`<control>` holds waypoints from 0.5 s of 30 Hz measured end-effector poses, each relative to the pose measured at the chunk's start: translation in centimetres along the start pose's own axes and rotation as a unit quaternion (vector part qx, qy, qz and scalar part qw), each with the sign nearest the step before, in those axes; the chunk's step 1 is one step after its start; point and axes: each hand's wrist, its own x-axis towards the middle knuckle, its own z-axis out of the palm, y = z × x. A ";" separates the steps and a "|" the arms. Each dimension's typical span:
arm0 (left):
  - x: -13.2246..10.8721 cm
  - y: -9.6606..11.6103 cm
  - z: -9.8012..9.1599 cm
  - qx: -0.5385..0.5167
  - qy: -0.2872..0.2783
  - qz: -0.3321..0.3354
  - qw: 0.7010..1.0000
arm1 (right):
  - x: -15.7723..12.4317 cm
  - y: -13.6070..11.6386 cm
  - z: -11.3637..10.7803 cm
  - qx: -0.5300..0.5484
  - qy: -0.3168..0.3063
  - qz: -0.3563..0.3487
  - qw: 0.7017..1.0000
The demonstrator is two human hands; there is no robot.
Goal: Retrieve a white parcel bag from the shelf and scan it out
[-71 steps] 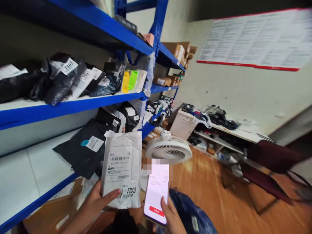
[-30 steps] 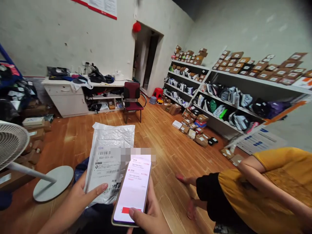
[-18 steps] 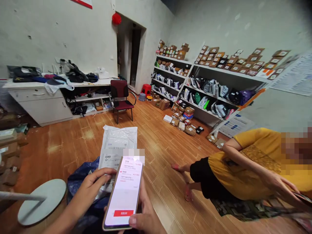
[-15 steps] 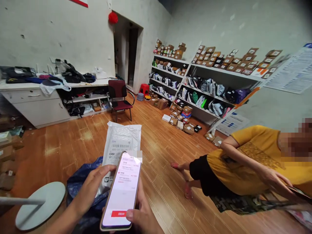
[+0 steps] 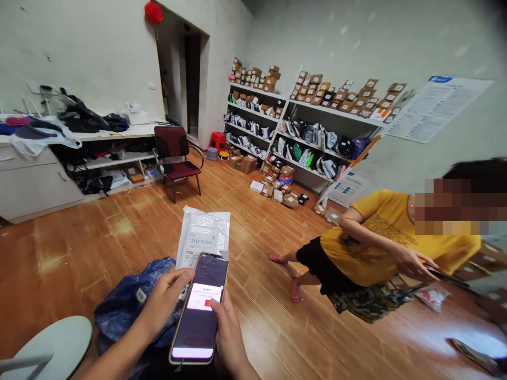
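Observation:
A white plastic mailer bag [image 5: 203, 230] with a printed barcode label is gripped in my left hand [image 5: 168, 295], whose thumb presses on its lower part. In front of the bag's lower end, my right hand [image 5: 229, 330] holds a smartphone [image 5: 196, 330]. The right thumb touches a red button in a white pop-up on the darkened screen. The fingers behind the phone are mostly hidden. Below and left of the parcel lies a crumpled dark blue sack [image 5: 130, 295] on the floor.
A person in a yellow shirt [image 5: 368, 227] stands at the right. Shelves [image 5: 336, 108] of parcels line the back wall, with boxes [image 5: 277, 195] on the floor before them. A maroon chair [image 5: 172, 142] stands by a white counter [image 5: 31, 184]. A round white base [image 5: 59, 343] is at lower left.
A pop-up has appeared on the phone, and my right thumb has moved up the screen to it. The view has swung right. The other person now appears further left in view.

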 end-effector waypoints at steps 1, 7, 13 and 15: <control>0.1 -0.1 0.0 0.002 -0.002 0.000 1.000 | -0.1 0.1 0.0 0.000 0.001 -0.006 1.000; 1.7 -1.3 0.7 0.005 -0.068 0.002 0.998 | -0.2 0.7 -1.0 -0.003 0.052 -0.036 0.998; 3.3 -3.3 5.2 0.038 -0.166 -0.024 0.985 | -0.5 0.6 -4.3 -0.076 0.131 -0.048 0.987; 3.7 -3.7 7.5 0.052 -0.171 -0.029 0.983 | -0.5 0.8 -6.3 -0.087 0.175 -0.054 0.979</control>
